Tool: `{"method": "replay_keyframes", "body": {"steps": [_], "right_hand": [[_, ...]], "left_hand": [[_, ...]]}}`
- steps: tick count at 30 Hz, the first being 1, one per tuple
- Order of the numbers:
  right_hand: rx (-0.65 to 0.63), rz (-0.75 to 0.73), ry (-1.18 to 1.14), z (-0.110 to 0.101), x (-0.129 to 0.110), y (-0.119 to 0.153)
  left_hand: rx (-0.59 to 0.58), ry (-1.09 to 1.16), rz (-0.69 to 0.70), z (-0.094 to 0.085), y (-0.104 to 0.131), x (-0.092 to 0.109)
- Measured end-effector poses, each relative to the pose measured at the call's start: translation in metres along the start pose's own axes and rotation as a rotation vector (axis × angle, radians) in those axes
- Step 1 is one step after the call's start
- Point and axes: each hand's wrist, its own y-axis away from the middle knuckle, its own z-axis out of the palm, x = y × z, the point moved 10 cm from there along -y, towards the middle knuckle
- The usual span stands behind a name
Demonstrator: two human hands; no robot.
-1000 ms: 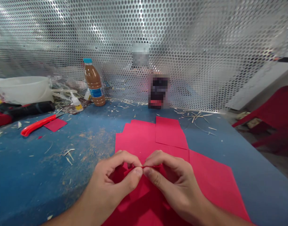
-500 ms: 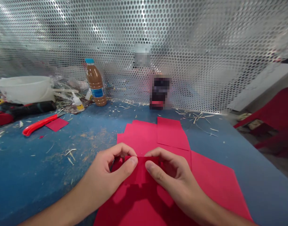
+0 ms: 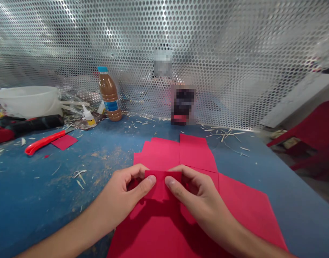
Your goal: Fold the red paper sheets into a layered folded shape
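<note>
Hands point(image 3: 126, 195) point(image 3: 199, 199) pinching a small red paper piece point(image 3: 160, 184) at both ends; long axis left to right.

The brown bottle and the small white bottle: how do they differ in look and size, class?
The brown bottle is larger than the small white bottle. The brown bottle has a blue cap; the small white bottle narrows to a pointed tip. The brown bottle's label shows blue, the small white bottle's yellow. Both carry labels.

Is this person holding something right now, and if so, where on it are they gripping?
Yes, a small red paper: the left hand pinches its left side, the right hand its right.
</note>
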Motion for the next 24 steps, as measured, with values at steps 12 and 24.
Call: {"method": "replay_keyframes", "body": {"steps": [12, 24], "right_hand": [[0.211, -0.372, 0.711, -0.021, -0.025, -0.002], [-0.141, -0.548, 1.089, 0.028, -0.022, 0.017]], "left_hand": [[0.175, -0.334, 0.083, -0.025, -0.010, -0.006], [-0.135, -1.048, 0.958, -0.004, 0.026, 0.051]]}}
